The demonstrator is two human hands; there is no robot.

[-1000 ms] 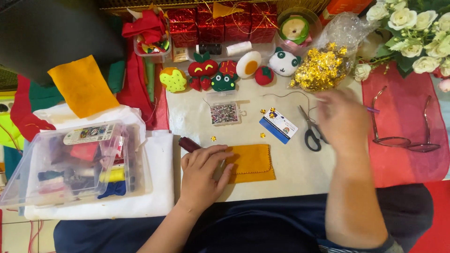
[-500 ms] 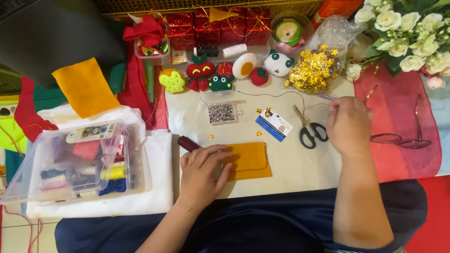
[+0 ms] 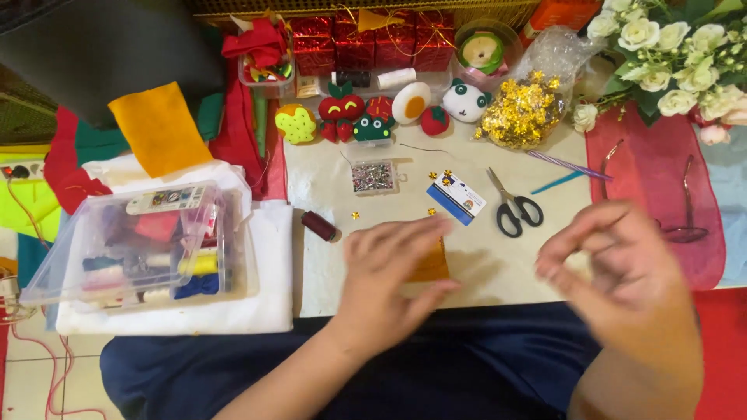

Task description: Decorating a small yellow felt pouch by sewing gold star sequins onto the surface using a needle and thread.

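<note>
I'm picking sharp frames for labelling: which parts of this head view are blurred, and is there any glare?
Head view: both hands are motion-blurred, the right hand most, the left hand less, smearing the orange felt piece under it. The scissors and clear plastic box are sharp. Lighting is even, with only small glints on the red foil boxes.

Left hand (image 3: 389, 272) covers orange felt (image 3: 432, 264) (right hand (image 3: 615, 268) blurred).

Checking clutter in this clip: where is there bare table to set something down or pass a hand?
Bare patches: between the maroon thread spool and bead box, and below the scissors, between left hand and right hand. The back edge around the felt toys is crowded.
</note>
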